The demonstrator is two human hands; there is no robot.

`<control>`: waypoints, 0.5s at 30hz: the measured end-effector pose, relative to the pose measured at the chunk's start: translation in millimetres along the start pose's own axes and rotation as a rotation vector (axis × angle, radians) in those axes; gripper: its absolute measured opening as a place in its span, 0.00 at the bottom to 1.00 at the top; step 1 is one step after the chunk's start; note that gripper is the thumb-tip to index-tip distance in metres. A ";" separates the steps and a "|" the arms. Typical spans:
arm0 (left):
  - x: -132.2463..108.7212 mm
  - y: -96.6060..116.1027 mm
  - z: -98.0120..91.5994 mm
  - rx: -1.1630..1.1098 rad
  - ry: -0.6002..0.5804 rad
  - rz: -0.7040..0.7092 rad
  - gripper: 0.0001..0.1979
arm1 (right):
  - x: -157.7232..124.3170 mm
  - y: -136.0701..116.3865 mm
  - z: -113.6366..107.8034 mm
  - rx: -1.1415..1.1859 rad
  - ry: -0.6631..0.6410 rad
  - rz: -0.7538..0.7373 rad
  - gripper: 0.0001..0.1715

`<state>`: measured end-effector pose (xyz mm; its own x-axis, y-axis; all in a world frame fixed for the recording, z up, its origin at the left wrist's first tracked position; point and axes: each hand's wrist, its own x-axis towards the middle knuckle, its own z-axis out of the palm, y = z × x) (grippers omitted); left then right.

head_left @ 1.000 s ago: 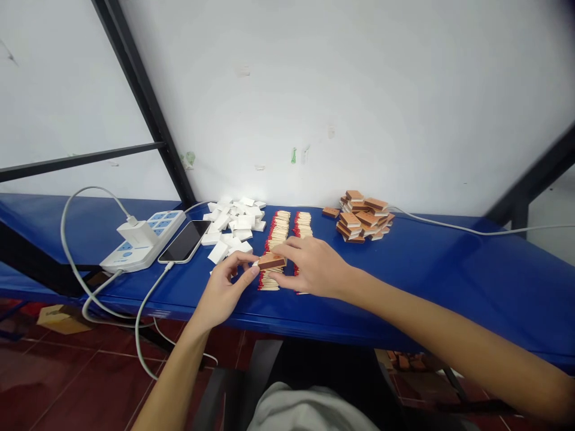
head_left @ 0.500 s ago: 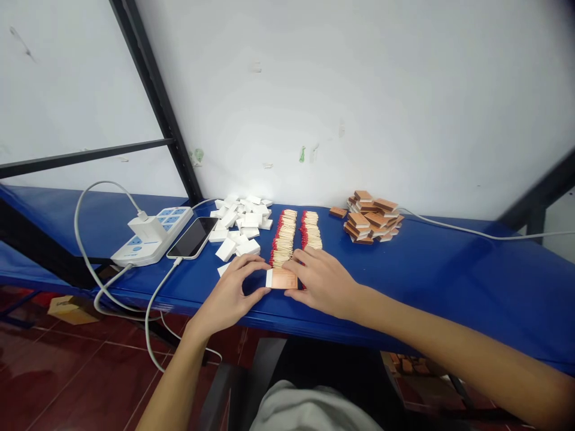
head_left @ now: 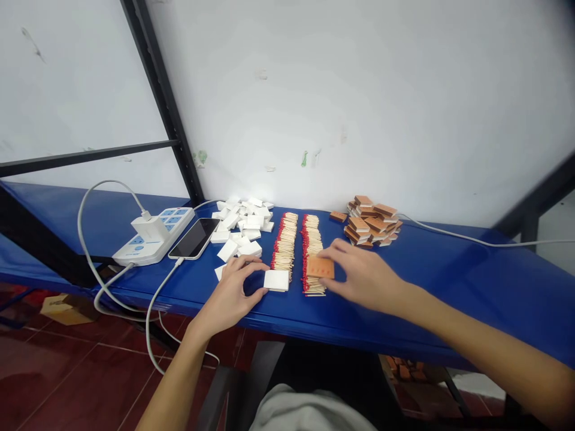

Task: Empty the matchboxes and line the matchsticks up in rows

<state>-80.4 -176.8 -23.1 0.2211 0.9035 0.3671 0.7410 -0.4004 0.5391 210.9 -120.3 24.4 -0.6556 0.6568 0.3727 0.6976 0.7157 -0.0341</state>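
My left hand (head_left: 232,290) pinches a small white matchbox tray (head_left: 276,280) between thumb and fingers, low over the near end of one row of matches (head_left: 284,242). Its flat white face is turned up. In my right hand (head_left: 366,276) is an orange matchbox sleeve (head_left: 320,267), gripped by its right end above a second row of red-headed matches (head_left: 311,234). A gap separates tray and sleeve. Loose white matchbox trays (head_left: 252,220) lie heaped beyond my left hand. Farther right is a pile of orange-brown matchboxes (head_left: 375,222), with one matchbox (head_left: 338,216) apart from it.
A phone (head_left: 194,238) on a charging cable lies left of the white heap. Beside it is a white power strip (head_left: 148,248) with a plugged-in charger. White cables loop over the edge of the blue tabletop (head_left: 449,281). Black metal posts (head_left: 164,96) frame the wall.
The orange sleeve and white tray were together between both hands. My right hand has drawn the sleeve off to the right, while my left hand keeps the tray in nearly the same place.
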 end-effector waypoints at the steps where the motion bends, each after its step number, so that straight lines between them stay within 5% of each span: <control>1: 0.1 0.3 -0.1 0.001 -0.005 -0.005 0.15 | 0.1 13.8 -2.7 0.008 0.039 0.041 0.16; 9: 0.3 1.2 0.9 0.023 -0.010 0.004 0.15 | 0.3 158.4 -3.6 0.091 0.611 0.596 0.24; 15: 1.1 0.4 2.6 0.068 0.011 0.023 0.15 | -5.3 173.0 20.6 0.014 0.580 0.493 0.17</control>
<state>-78.2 -175.6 -24.5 0.2322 0.8923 0.3872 0.7770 -0.4096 0.4780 329.1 5.0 -2.6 -0.0096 0.6739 0.7388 0.8641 0.3774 -0.3330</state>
